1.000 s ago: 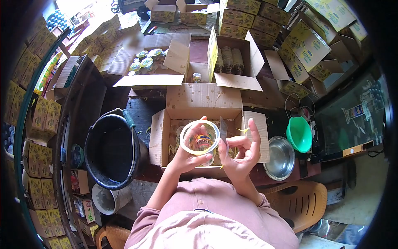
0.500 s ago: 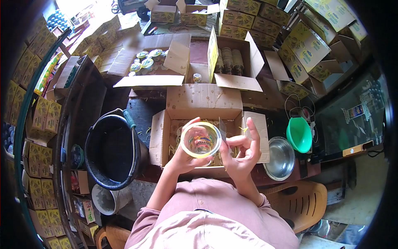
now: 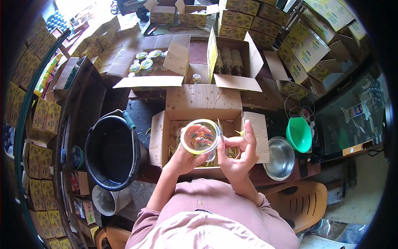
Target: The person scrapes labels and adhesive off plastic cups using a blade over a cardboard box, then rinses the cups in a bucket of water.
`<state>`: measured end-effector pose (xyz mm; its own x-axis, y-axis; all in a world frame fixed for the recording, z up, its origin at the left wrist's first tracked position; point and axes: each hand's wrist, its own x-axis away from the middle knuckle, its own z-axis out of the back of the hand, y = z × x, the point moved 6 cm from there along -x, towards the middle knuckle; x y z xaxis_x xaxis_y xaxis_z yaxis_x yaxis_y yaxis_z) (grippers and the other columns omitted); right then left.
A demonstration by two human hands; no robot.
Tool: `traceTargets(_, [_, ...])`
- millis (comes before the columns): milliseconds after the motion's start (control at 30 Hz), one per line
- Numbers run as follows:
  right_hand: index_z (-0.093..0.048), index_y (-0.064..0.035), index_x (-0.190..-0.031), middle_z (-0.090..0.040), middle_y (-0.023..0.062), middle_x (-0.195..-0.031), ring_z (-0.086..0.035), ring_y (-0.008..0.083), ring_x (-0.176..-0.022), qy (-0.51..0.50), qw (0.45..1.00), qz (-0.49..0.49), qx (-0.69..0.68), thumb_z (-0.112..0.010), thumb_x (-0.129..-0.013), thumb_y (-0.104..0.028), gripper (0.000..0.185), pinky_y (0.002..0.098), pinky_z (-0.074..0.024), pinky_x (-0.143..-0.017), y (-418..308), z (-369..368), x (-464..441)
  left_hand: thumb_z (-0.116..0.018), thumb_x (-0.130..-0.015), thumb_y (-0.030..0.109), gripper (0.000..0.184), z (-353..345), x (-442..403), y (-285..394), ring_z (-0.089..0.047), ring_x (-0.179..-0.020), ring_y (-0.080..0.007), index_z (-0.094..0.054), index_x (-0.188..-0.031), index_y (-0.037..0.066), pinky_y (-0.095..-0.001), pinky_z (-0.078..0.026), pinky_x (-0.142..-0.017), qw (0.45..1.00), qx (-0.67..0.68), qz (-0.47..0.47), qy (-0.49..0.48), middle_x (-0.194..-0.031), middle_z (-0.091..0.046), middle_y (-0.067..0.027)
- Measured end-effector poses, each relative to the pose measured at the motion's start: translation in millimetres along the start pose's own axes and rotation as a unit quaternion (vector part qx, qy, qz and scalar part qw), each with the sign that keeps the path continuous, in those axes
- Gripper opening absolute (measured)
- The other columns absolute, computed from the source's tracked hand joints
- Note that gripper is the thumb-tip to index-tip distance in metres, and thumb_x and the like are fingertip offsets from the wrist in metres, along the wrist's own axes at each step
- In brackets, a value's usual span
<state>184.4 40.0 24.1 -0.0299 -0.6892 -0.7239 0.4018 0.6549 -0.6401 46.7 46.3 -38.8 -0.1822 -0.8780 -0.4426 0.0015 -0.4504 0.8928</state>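
Note:
My left hand (image 3: 182,157) is wrapped round a clear plastic cup (image 3: 200,140) with a yellow rim and colored print. The cup's mouth tilts up toward me. At the cup's right edge, my right hand (image 3: 239,159) pinches a thin flat blade (image 3: 220,126) between thumb and fingers, its index finger raised. A small yellow shred (image 3: 240,133) clings near those fingers. Beneath both hands lies an open cardboard box (image 3: 204,96) with yellowish shreds inside; the cup hides part of its floor.
A black bucket (image 3: 92,154) stands left of the box. To the right are a steel bowl (image 3: 267,164) and a green bowl (image 3: 299,133). Behind, one carton (image 3: 151,81) holds lidded cups and another (image 3: 253,58) holds stacked cups. An orange chair (image 3: 316,189) is at lower right.
The cup has turned in my left hand, so its print shows differently, and it has shifted slightly left. My right hand moved a little left, still pinching the blade by the rim.

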Motion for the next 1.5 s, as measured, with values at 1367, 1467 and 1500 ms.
traceTargets(1367, [-0.062,-0.0009,-0.085,-0.058,0.0075,-0.066,-0.057,0.0127,-0.057,-0.018,0.997,0.006,-0.072,-0.068,-0.066,0.007,0.021,0.0225,-0.0454,-0.051,-3.8,1.6,-4.0,-0.07,-0.069,0.0,0.076,5.6,0.9,8.3,-0.044,-0.111,-0.0205,-0.023,-0.129,0.003,-0.0349,-0.038,-0.093,0.996,0.073,-0.014,0.04,-0.118,-0.042,-0.0108])
traceTargets(1467, [-0.062,-0.0007,-0.084,-0.058,0.0081,-0.065,-0.057,0.0137,-0.056,-0.015,0.997,0.019,-0.066,-0.068,-0.066,0.007,0.02,0.0229,-0.045,-0.05,-3.8,0.0,-2.5,-0.07,-0.069,0.001,0.075,3.4,1.3,4.6,-0.044,-0.111,-0.0212,-0.024,-0.129,0.004,-0.0354,-0.038,-0.093,0.994,0.1,-0.014,0.046,-0.119,-0.042,-0.011])
traceTargets(1500, [-0.062,-0.0009,-0.084,-0.057,0.008,-0.065,-0.057,0.014,-0.056,-0.011,0.998,0.025,-0.055,-0.068,-0.066,0.007,0.021,0.0231,-0.0449,-0.05,-4.2,0.0,-2.1,-0.07,-0.069,0.001,0.075,3.2,1.2,4.6,-0.044,-0.111,-0.0216,-0.024,-0.129,0.004,-0.0354,-0.038,-0.093,0.995,0.091,-0.013,0.044,-0.118,-0.042,-0.0111])
